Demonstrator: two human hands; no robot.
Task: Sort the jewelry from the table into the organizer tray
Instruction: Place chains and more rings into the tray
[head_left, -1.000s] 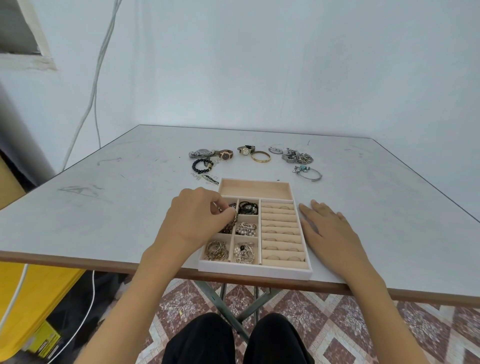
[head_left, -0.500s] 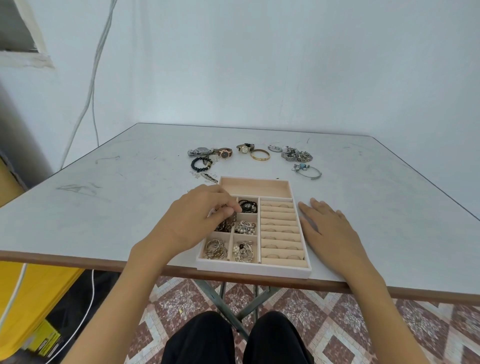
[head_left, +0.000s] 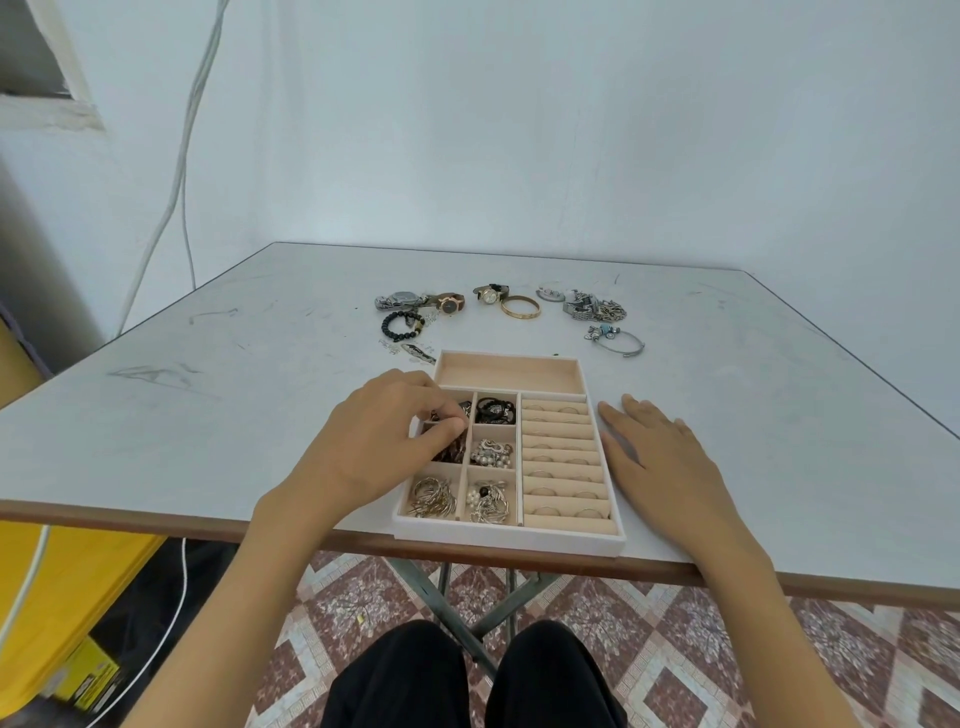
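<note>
- The left hand (head_left: 374, 447) is over the left compartments of the organizer tray (head_left: 509, 541); its fingers (head_left: 448, 427) are curled and seem to pinch a small dark piece (head_left: 435, 415).
- The right hand (head_left: 660, 457) lies flat on the tabletop (head_left: 208, 415) at 3 o'clock of the tray, fingers straight.
- Unsorted jewelry, including a gold bangle (head_left: 520, 306), lies at 12 o'clock.
- It looks light and slippery; take the stiff bangle by its rim.
</note>
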